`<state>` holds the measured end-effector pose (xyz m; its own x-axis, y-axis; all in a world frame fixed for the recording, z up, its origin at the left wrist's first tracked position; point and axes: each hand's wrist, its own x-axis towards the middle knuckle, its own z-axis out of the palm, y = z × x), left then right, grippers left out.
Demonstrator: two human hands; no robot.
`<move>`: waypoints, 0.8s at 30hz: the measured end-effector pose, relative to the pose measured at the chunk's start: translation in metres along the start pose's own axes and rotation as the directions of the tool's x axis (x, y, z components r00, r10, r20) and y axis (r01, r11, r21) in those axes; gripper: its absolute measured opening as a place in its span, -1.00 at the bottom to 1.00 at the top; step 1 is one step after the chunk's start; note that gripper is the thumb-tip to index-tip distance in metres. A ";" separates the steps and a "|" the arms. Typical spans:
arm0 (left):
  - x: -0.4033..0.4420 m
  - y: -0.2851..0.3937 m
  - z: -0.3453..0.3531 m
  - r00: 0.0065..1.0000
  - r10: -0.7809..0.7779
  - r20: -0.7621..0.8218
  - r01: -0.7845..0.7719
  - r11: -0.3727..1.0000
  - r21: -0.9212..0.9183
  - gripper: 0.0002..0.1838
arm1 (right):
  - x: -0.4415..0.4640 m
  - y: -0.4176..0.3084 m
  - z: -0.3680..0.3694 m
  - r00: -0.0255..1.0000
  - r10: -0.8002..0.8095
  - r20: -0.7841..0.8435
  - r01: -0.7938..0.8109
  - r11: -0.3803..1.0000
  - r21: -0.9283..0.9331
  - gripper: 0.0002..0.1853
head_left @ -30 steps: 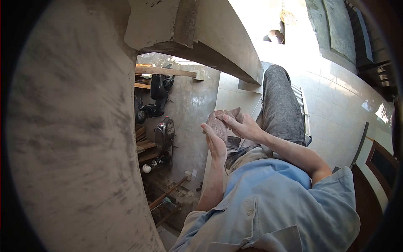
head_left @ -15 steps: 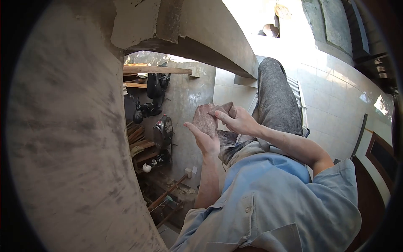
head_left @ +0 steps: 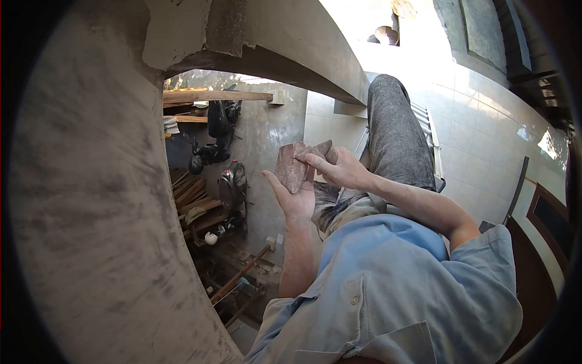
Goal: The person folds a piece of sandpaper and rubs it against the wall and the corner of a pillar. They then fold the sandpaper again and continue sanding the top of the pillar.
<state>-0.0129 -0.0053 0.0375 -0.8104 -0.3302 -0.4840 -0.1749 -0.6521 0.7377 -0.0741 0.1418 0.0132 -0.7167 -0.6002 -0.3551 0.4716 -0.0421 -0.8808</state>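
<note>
A dusty, reddish-brown sheet of sandpaper (head_left: 291, 173) rests across the palm and fingers of my left hand (head_left: 297, 203), whose thumb sticks out to the side. From the right, my right hand (head_left: 344, 168) pinches a folded greyish part (head_left: 320, 150) at the sheet's upper right between thumb and fingers. Whether this part is joined to the sheet or is a separate piece, I cannot tell. Both hands are in front of my lap, close together. My left fingers are mostly hidden behind the sheet.
A curved, smeared plaster wall (head_left: 103, 200) fills the left, and a concrete beam (head_left: 291, 48) crosses above. Far below stand motorbikes (head_left: 232, 182) beside stacked wood (head_left: 191, 194). A metal ladder (head_left: 427, 130) is beside my leg (head_left: 397, 133), over a tiled floor (head_left: 464, 145).
The view has shifted slightly, so the surroundings sit a little further left. My right hand has moved slightly along the sheet's upper edge, and the folded part lies flatter.
</note>
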 end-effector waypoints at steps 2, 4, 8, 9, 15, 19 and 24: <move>-0.002 0.002 0.016 0.998 0.009 -0.055 -0.011 0.999 -0.034 -0.18 | 0.001 -0.003 0.000 1.000 0.004 0.007 -0.004 1.000 0.018 -0.41; 0.000 0.001 -0.005 0.999 -0.006 0.049 0.005 1.000 0.023 -0.20 | 0.002 -0.002 0.001 1.000 -0.005 0.023 0.005 1.000 -0.024 -0.42; -0.002 -0.002 0.001 0.998 -0.025 -0.059 0.027 0.999 0.025 -0.22 | 0.006 -0.004 -0.005 1.000 0.022 0.022 -0.022 0.999 0.024 -0.40; -0.003 -0.002 0.000 0.997 -0.027 -0.078 0.028 1.000 0.015 -0.23 | 0.004 -0.007 -0.004 0.999 -0.006 0.044 0.007 1.000 -0.010 -0.41; -0.002 -0.004 -0.001 0.995 -0.032 -0.095 0.040 0.996 0.078 -0.23 | -0.002 0.002 0.002 0.993 -0.120 -0.001 0.120 0.991 -0.060 -0.43; -0.001 0.001 -0.003 0.979 -0.015 -0.201 0.031 0.997 0.077 -0.26 | -0.003 0.005 0.003 0.997 -0.061 0.053 0.066 0.993 -0.102 -0.42; -0.005 0.013 0.008 0.969 -0.017 -0.247 0.076 0.971 0.227 -0.28 | -0.003 -0.012 -0.008 0.999 -0.029 -0.023 0.025 0.991 -0.132 -0.41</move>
<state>-0.0161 -0.0066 0.0534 -0.6438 -0.4772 -0.5982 -0.3582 -0.5028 0.7867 -0.0816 0.1505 0.0222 -0.7416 -0.5802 -0.3368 0.3815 0.0482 -0.9231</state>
